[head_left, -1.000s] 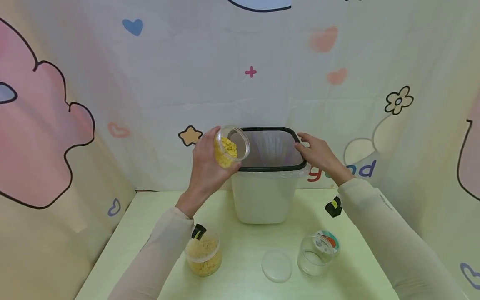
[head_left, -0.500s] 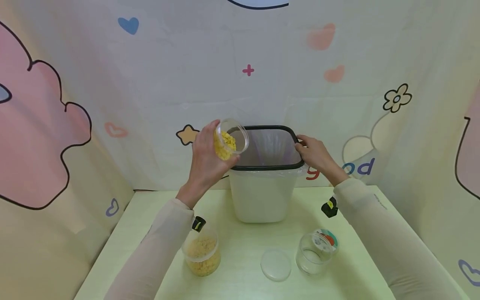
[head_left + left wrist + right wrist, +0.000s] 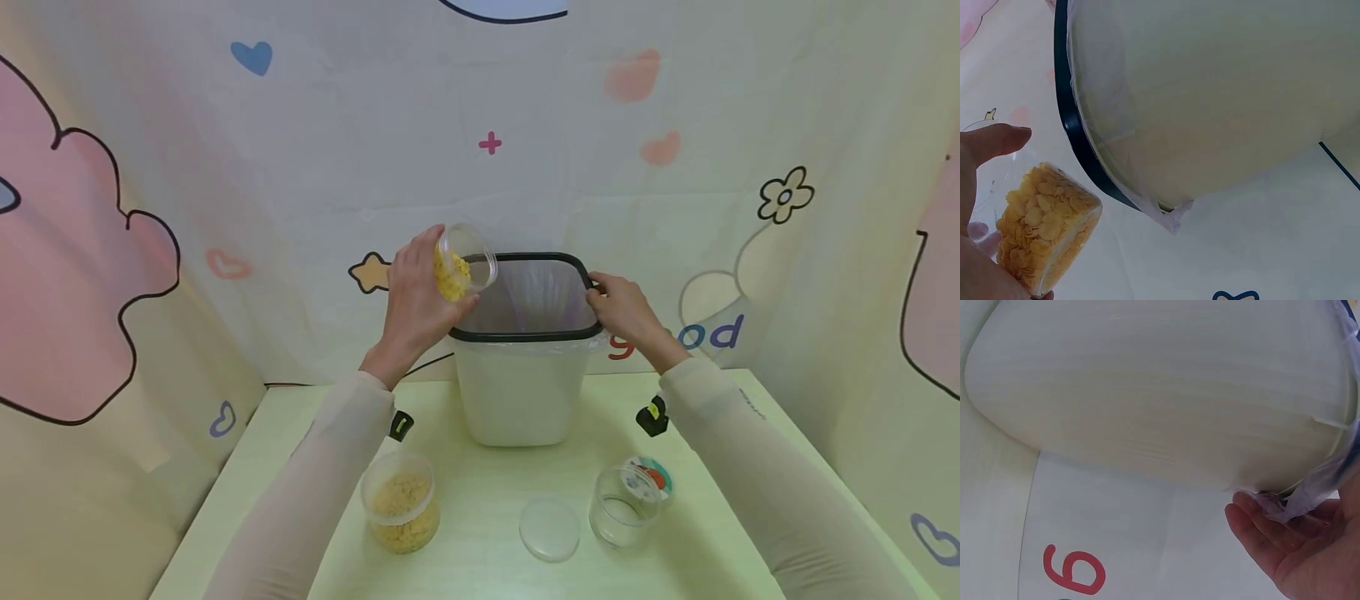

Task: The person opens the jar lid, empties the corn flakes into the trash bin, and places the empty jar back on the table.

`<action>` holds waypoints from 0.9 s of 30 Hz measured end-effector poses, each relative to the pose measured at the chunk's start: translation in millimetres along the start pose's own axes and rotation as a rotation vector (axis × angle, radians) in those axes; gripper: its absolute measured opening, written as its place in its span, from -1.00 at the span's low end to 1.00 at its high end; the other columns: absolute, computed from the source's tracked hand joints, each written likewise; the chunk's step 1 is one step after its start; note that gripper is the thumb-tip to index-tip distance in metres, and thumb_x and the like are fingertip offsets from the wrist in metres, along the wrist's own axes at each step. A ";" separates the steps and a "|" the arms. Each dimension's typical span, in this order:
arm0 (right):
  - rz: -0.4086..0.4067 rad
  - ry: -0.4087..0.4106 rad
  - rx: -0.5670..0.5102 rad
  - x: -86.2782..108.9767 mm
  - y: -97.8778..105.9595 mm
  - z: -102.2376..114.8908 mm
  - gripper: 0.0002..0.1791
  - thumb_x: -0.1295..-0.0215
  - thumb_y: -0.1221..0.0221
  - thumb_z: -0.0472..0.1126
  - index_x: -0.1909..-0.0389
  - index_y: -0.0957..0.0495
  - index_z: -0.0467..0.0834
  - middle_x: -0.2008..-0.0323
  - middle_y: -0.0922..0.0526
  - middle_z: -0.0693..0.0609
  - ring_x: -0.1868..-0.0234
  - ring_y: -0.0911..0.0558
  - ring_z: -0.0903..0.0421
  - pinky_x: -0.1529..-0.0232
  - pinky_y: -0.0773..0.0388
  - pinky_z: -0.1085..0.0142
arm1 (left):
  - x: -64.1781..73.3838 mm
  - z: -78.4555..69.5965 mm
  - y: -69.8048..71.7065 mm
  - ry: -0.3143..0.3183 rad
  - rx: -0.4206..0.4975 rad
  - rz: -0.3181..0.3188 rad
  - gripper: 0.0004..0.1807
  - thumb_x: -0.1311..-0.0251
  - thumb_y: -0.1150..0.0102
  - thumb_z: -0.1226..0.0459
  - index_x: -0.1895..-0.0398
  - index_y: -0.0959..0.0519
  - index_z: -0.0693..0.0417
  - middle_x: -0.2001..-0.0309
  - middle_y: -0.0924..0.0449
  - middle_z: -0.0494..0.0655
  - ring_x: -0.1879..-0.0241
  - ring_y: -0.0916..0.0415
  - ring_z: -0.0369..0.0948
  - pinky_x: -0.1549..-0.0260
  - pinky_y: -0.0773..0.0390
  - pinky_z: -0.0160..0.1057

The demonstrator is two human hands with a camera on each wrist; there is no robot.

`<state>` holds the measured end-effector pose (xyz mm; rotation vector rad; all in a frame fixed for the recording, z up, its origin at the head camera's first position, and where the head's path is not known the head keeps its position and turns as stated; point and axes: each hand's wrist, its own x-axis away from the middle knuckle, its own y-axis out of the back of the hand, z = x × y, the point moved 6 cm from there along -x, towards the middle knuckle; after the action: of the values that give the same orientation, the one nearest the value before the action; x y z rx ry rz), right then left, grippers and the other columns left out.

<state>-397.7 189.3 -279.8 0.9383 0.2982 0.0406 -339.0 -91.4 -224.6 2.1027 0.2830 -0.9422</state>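
My left hand (image 3: 416, 287) grips a clear plastic jar (image 3: 471, 240) partly filled with yellow flakes (image 3: 1041, 219). The jar is tilted sideways, its mouth pointing right over the left side of a trash bin (image 3: 517, 392). The flakes still lie inside the jar, against its lower wall. A black rim ring (image 3: 525, 337) holds a thin translucent liner (image 3: 536, 292) in the white bin. My right hand (image 3: 628, 310) holds the bin's right rim; in the right wrist view its fingers curl under the overhanging liner edge (image 3: 1310, 494).
On the table (image 3: 480, 500), an uncovered tub of tan crumbs (image 3: 405, 529) stands front left. A round translucent lid (image 3: 550, 529) lies at the front middle. Beside it are an empty clear jar (image 3: 617, 525) and a printed round lid (image 3: 658, 477). A patterned curtain (image 3: 337, 167) hangs behind the bin.
My left hand has lifted the jar a little and moved it slightly further over the bin. My right hand has closed from loosely spread fingers onto the rim. The head view has shifted slightly.
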 end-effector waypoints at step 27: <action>-0.016 -0.047 -0.004 2.2 -2.5 -2.2 -0.43 -0.48 0.21 -0.16 -0.45 -0.20 -0.27 -0.23 -0.52 -0.32 -0.05 -0.55 -0.15 0.06 -0.50 0.12 | -20.8 0.2 -13.2 -0.064 -0.202 0.093 0.04 0.09 -0.50 0.10 -0.46 -0.13 0.00 -0.40 -0.29 0.02 -0.38 -0.17 0.04 -0.44 -0.06 0.08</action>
<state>-396.4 189.9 -283.6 0.9313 0.2621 0.0041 -360.0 -80.6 -217.7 1.8816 0.2355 -0.8867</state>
